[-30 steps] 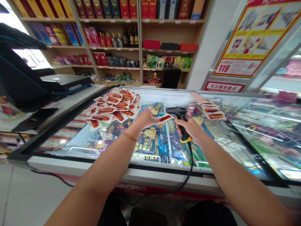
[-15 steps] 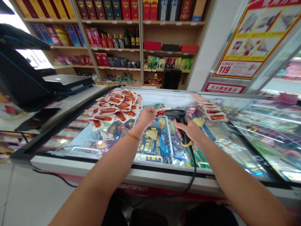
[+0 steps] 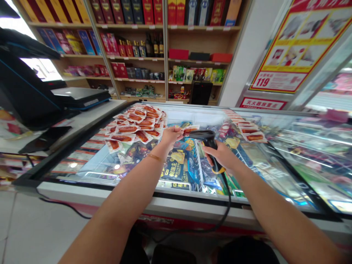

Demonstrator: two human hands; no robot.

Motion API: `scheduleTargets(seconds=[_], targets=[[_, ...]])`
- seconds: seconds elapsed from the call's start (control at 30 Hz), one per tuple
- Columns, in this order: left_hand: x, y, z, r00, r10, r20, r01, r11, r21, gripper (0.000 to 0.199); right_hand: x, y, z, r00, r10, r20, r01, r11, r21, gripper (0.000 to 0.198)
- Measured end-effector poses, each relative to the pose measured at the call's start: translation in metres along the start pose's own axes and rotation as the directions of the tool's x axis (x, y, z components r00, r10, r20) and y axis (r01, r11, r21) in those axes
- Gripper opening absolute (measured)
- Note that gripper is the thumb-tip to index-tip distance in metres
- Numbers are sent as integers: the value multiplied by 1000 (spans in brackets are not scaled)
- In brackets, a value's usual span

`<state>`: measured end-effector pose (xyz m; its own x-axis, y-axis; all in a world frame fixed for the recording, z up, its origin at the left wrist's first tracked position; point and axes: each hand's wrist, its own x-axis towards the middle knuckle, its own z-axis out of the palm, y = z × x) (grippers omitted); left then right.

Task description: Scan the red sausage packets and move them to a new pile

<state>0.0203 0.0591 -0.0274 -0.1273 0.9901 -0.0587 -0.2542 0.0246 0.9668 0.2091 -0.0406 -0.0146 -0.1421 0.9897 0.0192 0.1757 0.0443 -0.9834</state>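
Cable trails below the scanner gripped in your right hand; leave it slack so nothing tugs your aim. Ahead, your left hand pinches one sausage packet by its left end, over the freezer. Keep it still, cover little of its face, and point the scanner squarely; whether they touch, you can't tell. Farther back lies the sausage pile.
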Motion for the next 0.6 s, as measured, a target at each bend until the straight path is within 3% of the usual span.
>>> scheduleTargets(seconds=[0.3,0.6], targets=[[3,-6,0,999,-22,24,19,995,93,20,-1,-1,3,1000,-3,-19,4,999,32,26],[1,-3,2,998,5,-64,6,985,171,24,-5,-3,5,1000,-6,16,7,999,-34,25]])
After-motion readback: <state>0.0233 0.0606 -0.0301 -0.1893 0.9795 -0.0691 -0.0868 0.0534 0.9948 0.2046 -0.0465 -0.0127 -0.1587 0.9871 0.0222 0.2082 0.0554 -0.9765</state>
